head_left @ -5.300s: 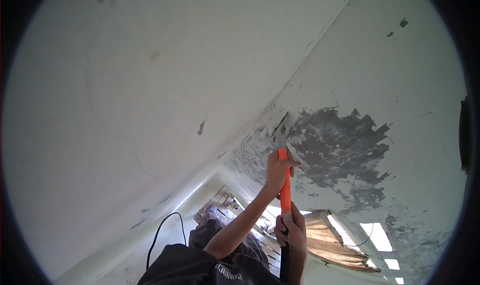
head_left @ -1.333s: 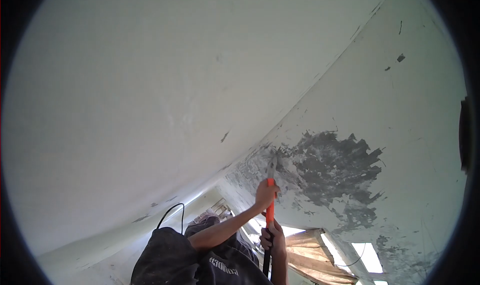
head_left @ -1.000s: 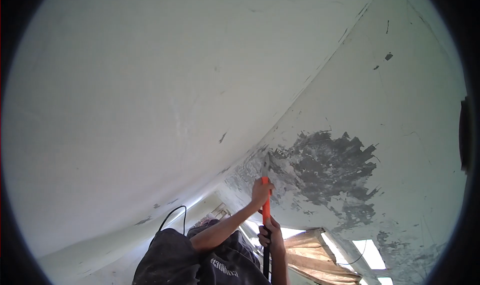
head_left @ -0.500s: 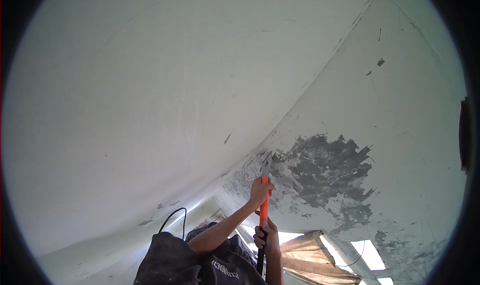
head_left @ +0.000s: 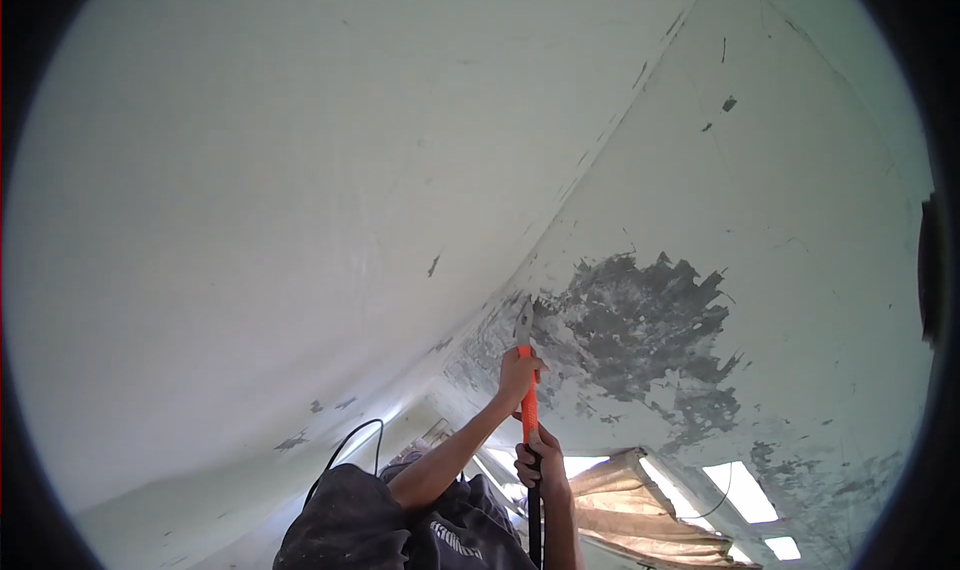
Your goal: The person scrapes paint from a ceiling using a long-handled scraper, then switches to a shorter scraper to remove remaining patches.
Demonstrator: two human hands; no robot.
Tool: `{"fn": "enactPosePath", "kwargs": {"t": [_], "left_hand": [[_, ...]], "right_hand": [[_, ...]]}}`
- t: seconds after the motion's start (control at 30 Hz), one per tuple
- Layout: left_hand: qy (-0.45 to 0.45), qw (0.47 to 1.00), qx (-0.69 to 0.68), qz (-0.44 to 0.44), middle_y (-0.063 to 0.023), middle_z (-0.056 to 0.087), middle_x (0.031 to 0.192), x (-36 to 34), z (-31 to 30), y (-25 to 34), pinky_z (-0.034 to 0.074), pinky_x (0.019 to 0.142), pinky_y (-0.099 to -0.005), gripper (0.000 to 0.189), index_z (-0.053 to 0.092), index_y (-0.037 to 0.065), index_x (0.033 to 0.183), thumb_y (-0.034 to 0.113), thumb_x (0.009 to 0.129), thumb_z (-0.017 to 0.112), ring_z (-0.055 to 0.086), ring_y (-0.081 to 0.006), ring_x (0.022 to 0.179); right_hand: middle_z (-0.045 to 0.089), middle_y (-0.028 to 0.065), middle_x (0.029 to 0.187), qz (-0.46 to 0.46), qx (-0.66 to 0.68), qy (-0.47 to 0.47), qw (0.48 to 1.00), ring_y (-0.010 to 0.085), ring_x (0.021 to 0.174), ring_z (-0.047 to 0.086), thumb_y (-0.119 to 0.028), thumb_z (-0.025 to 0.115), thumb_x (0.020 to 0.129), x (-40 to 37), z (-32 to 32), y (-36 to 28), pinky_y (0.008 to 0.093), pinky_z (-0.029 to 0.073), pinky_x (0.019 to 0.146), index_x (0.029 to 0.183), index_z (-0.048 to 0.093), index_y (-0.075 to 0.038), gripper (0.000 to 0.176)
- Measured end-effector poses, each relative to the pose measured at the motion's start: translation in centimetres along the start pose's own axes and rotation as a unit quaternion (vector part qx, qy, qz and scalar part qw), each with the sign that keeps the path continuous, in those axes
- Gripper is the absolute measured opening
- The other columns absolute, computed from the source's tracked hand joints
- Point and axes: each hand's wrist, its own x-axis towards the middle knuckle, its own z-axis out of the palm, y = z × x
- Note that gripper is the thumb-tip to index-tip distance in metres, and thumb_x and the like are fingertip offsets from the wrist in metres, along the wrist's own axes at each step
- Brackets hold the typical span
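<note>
A long scraper-like tool (head_left: 529,405) with an orange upper handle, a black lower shaft and a grey metal head is held nearly upright. Its head (head_left: 524,320) is at the peeled wall surface beside the corner line; whether it touches cannot be made out. My left hand (head_left: 518,375) wraps round the orange part just below the head. Lower down, my right hand (head_left: 542,460) grips the black shaft below the orange part. A large grey patch (head_left: 650,320) of stripped coating lies right of the tool head.
A pale, smooth surface (head_left: 250,170) fills the left side and meets the patched one along a diagonal seam. Below right hangs a brown cloth (head_left: 620,510) beside bright openings (head_left: 740,492). A black cable loop (head_left: 355,432) rises near the dark sleeve (head_left: 345,520).
The view has shifted, so the wall marks appear farther left and slightly higher. The tool head appears slightly left and higher. Both hands keep their hold.
</note>
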Motion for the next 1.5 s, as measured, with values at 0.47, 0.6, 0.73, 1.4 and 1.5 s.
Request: {"fn": "enactPosePath", "kwargs": {"t": [0.47, 0.6, 0.73, 1.4, 1.5], "left_hand": [[-0.001, 0.998, 0.054, 0.014, -0.0084, 0.056, 0.054, 2.4, -2.1, 1.9, 0.044, 0.046, -0.0324, 0.012, 0.056, 0.002, 0.065, 0.008, 0.070, 0.065, 0.056, -0.0196, 0.046], [-0.011, 1.000, 0.010, -0.004, -0.0078, 0.056, 0.054, 0.1, -0.1, 1.6, 0.042, 0.045, -0.0318, 0.013, 0.055, 0.003, 0.065, 0.007, 0.069, 0.065, 0.055, -0.0185, 0.045], [-0.048, 0.999, 0.017, -0.015, -0.0074, 0.055, 0.054, 0.3, -0.7, 2.5, 0.043, 0.045, -0.0314, 0.013, 0.053, 0.003, 0.065, 0.007, 0.068, 0.065, 0.055, -0.0177, 0.045], [-0.026, 0.997, 0.067, 0.027, -0.0041, 0.055, 0.057, 0.4, -1.3, 5.6, 0.041, 0.047, -0.0285, 0.017, 0.053, 0.007, 0.069, 0.007, 0.070, 0.070, 0.053, -0.0150, 0.048], [-0.059, 0.997, 0.003, 0.048, -0.0022, 0.054, 0.061, -2.7, 1.6, 7.2, 0.040, 0.049, -0.0271, 0.020, 0.053, 0.007, 0.080, 0.011, 0.077, 0.072, 0.053, -0.0132, 0.051]], "right_hand": [[0.034, -0.0031, 0.058, -0.015, -0.025, 0.016, 0.999, 0.0063, 0.036, 0.030, -0.037, 0.046, 0.103, 1.6, 2.1, -0.1, 0.0229, 0.023, 0.031, 0.140, 0.043, -0.011, 0.046], [0.034, -0.0030, 0.059, -0.018, -0.028, 0.036, 0.999, 0.0061, 0.037, 0.029, -0.037, 0.046, 0.102, -0.5, 2.3, -0.7, 0.0233, 0.024, 0.032, 0.140, 0.043, -0.010, 0.046], [0.033, -0.0028, 0.059, -0.020, -0.015, 0.034, 0.999, 0.0058, 0.037, 0.028, -0.036, 0.045, 0.103, 0.3, 2.3, -0.5, 0.0229, 0.024, 0.032, 0.140, 0.043, -0.009, 0.046], [0.032, -0.0040, 0.060, -0.024, 0.008, 0.002, 1.000, 0.0046, 0.038, 0.025, -0.039, 0.043, 0.103, 0.5, 4.5, -1.3, 0.0224, 0.023, 0.033, 0.138, 0.044, -0.010, 0.045], [0.032, -0.0037, 0.060, -0.034, 0.034, -0.028, 0.998, 0.0060, 0.037, 0.028, -0.036, 0.043, 0.104, -2.6, 4.3, -2.7, 0.0228, 0.025, 0.033, 0.138, 0.042, -0.008, 0.044]]}}
